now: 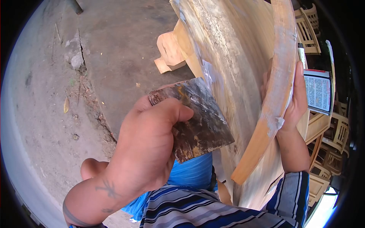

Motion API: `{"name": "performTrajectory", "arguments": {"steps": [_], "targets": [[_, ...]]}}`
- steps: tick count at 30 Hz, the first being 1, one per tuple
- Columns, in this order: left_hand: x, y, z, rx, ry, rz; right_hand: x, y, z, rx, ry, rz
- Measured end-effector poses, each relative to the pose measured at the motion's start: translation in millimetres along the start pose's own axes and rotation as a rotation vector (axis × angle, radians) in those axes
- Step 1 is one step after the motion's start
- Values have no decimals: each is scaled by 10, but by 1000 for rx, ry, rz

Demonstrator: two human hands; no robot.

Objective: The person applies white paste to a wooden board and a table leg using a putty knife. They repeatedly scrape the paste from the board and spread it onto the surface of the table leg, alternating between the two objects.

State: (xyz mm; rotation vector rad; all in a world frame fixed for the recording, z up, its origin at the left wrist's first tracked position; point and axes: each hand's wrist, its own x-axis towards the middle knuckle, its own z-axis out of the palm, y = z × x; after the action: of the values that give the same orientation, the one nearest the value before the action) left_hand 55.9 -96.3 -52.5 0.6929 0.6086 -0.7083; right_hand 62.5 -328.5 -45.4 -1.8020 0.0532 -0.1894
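The left hand [148, 133] pinches a smeared square plate [205, 123], centre of the frame.
The thumb presses on the plate's face, its right edge near the pale wooden surface [232, 64]; contact is unclear. Right of centre, the right hand [293, 108] curls around a curved wooden strip [279, 57], beside a labelled can [318, 92].

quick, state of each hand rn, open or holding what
Left hand: closed, holding a stained flat piece
Right hand: gripping a curved wooden piece
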Motion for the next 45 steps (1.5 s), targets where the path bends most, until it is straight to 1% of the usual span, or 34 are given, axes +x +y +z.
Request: {"name": "performTrajectory", "arguments": {"steps": [2,4,8,13,17,19,24,26,31,33,35,38,41,44,45], "targets": [[-3,1,27,-15,12,-2,17,-28,0,86,0,56],[-15,10,38,4,19,0,18,-34,-10,96,-15,63],[-24,20,43,-11,12,-11,-4,-47,52,-15,-10,-27],[-40,59,63,12,48,-3,18,-62,44,127,-50,12],[-42,77,58,24,42,26,12,-80,60,115,-47,2],[-50,107,63,92,87,27,10,-79,59,115,-56,-1],[-47,125,49,68,9,53,-4,-82,53,118,-46,13],[-57,140,67,74,22,58,-13,-55,35,80,-33,-7],[-122,183,93,-9,79,92,-10,-46,-15,123,-134,-37],[-123,182,56,-58,58,102,-16,-24,-23,97,-119,-49],[-105,170,-112,-121,-6,109,-19,-9,-17,76,-86,-52],[-93,62,-310,-205,-27,145,-19,-8,-4,67,-49,-39],[-113,-19,-342,-202,-94,208,6,-73,16,151,-90,24],[-148,-70,-414,-160,-181,233,-2,-115,112,290,-69,85],[-162,-96,-441,-141,-183,264,6,-135,137,331,-57,119]]}}
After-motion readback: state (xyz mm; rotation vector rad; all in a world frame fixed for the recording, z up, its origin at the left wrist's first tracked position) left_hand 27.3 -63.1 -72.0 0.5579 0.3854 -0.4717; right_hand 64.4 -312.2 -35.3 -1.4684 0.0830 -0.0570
